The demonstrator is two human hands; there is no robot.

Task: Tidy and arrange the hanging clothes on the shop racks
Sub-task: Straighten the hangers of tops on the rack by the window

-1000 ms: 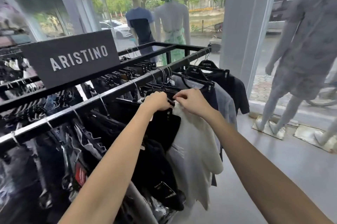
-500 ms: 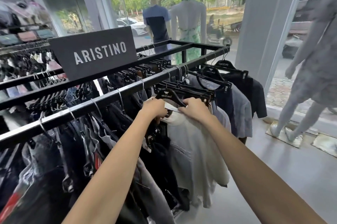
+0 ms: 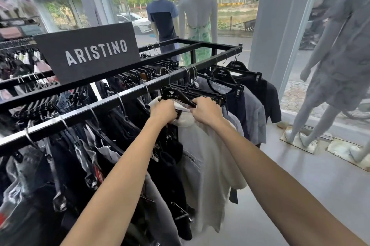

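Observation:
A white shirt (image 3: 208, 167) hangs on a black Aristino hanger (image 3: 176, 95) from the front bar of the black rack (image 3: 128, 93). My left hand (image 3: 163, 110) grips the shirt's collar at the left shoulder. My right hand (image 3: 207, 110) grips the collar and the hanger's right arm. Dark garments (image 3: 66, 165) crowd the bar to the left. Grey and navy shirts (image 3: 254, 109) hang to the right on more black hangers.
A black Aristino sign (image 3: 90, 51) stands on the rack. Two dressed mannequins (image 3: 180, 23) stand behind it at the window. A grey mannequin (image 3: 338, 59) stands at the right on floor plates. A white pillar (image 3: 280, 25) rises beyond the rack's end. Grey floor (image 3: 300, 165) lies to the right.
Both hands have stayed on the white shirt's collar and pulled the shirt's neck up around the hanger. The view has shifted slightly, with the rack shown further right.

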